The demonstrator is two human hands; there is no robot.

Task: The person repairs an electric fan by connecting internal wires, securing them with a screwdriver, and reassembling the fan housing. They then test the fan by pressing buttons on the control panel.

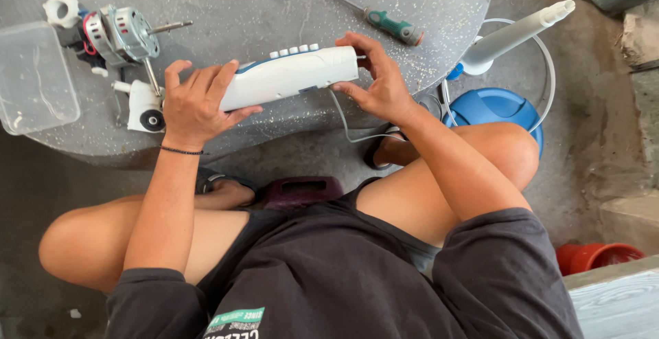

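Note:
I hold a long white plastic housing with a row of pale push buttons and a blue stripe, level over the front edge of a round grey stone table. My left hand wraps around its left end. My right hand pinches its right end with fingers and thumb. A thin grey cord hangs from the housing's underside toward my knees.
On the table lie a small electric motor with a bare shaft, a white geared part, a clear plastic box and a green-handled screwdriver. A blue fan base with a white pole stands right. A red pot sits lower right.

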